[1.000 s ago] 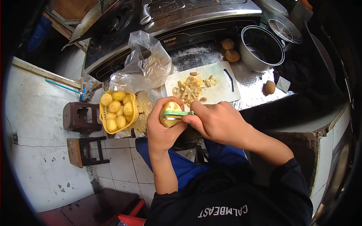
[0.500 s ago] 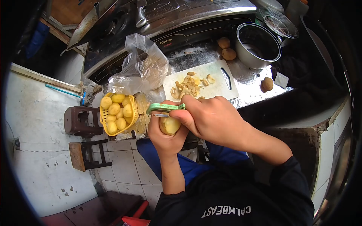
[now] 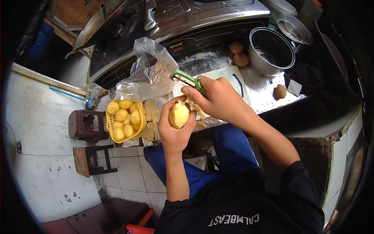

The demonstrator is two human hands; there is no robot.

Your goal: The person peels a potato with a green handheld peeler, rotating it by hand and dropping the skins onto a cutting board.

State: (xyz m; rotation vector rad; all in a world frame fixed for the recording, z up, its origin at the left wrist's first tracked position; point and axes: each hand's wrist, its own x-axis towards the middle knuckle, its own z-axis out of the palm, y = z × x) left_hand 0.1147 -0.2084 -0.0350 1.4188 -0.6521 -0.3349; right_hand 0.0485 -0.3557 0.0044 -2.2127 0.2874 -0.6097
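Observation:
My left hand [image 3: 173, 130] is wrapped round a partly peeled potato [image 3: 180, 116], its pale flesh facing up and some brown skin showing on its far right side. Just above it, my right hand [image 3: 218, 97] grips a green peeler [image 3: 198, 84] by the handle. The peeler's blade end points up and left, apart from the potato. Behind my hands lies a white cutting board [image 3: 224, 72], mostly covered by my right hand, with potato peels [image 3: 199, 112] on it. To the left, a yellow basket [image 3: 143, 121] holds several peeled potatoes [image 3: 121, 114].
A clear plastic bag [image 3: 146, 72] lies behind the basket, against the stove [image 3: 202, 37]. On the right stand a pot [image 3: 290, 64] and a wire strainer [image 3: 293, 26]. Unpeeled potatoes [image 3: 241, 59] rest near the pot, another potato [image 3: 280, 91] beside a white packet [image 3: 294, 87].
My right hand has lifted the peeler up and right, off the potato. The potato now shows more of its peeled face in my left hand. The view has shifted slightly.

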